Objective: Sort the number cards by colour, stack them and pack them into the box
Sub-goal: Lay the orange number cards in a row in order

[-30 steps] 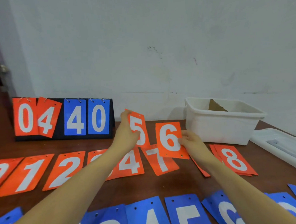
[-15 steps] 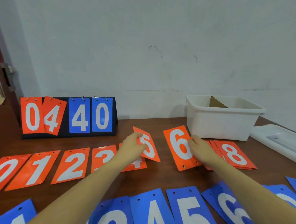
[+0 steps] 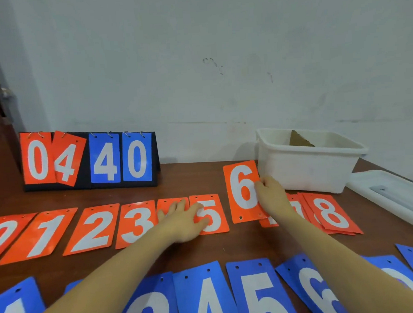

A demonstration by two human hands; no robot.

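Observation:
A row of orange number cards lies across the brown table: 0, 1 (image 3: 44,235), 2 (image 3: 93,227), 3 (image 3: 134,223), a mostly hidden card, then 5 (image 3: 212,214). My left hand (image 3: 184,221) lies flat with spread fingers on the orange 5's left edge, covering the hidden card beside it. My right hand (image 3: 272,196) pinches the right edge of the orange 6 (image 3: 242,190), which is tilted up off the table. Behind my right wrist lie an orange 7 and a small pile topped by the 8 (image 3: 330,213). The white box (image 3: 308,169) stands open behind them.
A row of blue number cards (image 3: 257,293) runs along the near edge under my forearms. A black flip scoreboard (image 3: 89,160) showing 04 and 40 stands at the back left. The box's white lid (image 3: 394,197) lies at the right. A piece of cardboard sits inside the box.
My left hand brought the orange 5 down from the air and laid it flat in the row after the 4. My right hand lowered the 6 toward the table, still gripping it.

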